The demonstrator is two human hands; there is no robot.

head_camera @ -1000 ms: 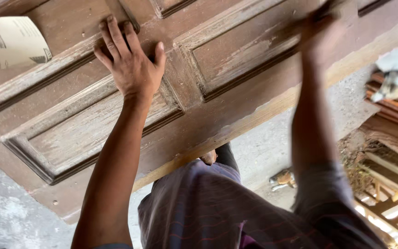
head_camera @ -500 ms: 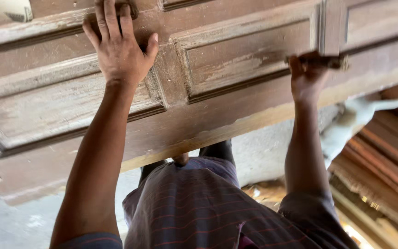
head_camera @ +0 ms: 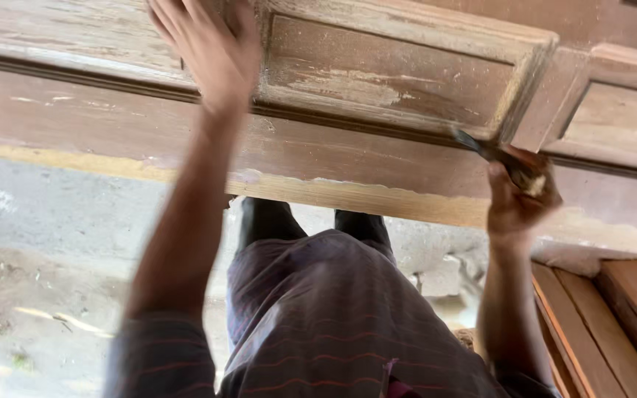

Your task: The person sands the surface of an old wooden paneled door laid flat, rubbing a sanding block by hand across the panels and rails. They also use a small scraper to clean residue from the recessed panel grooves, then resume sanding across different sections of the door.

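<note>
The left hand point(head_camera: 211, 55) is pressed flat, fingers spread, against the worn brown panelled wooden door point(head_camera: 377, 74). A dark narrow-bladed scraping tool point(head_camera: 492, 155) is gripped in the clenched right hand point(head_camera: 517, 195), its tip set at 1 recessed panel's lower edge.

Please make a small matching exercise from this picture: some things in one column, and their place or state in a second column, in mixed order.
Things:
1. left hand
2. right hand
3. worn brown wooden panelled door
4. stacked brown wooden planks

Places or states:
a. lower right corner
b. closed around a thin dark tool
c. spans the top, paint worn
d. flat against the door, fingers spread

Pairs: 1-d, 2-b, 3-c, 4-a
</note>
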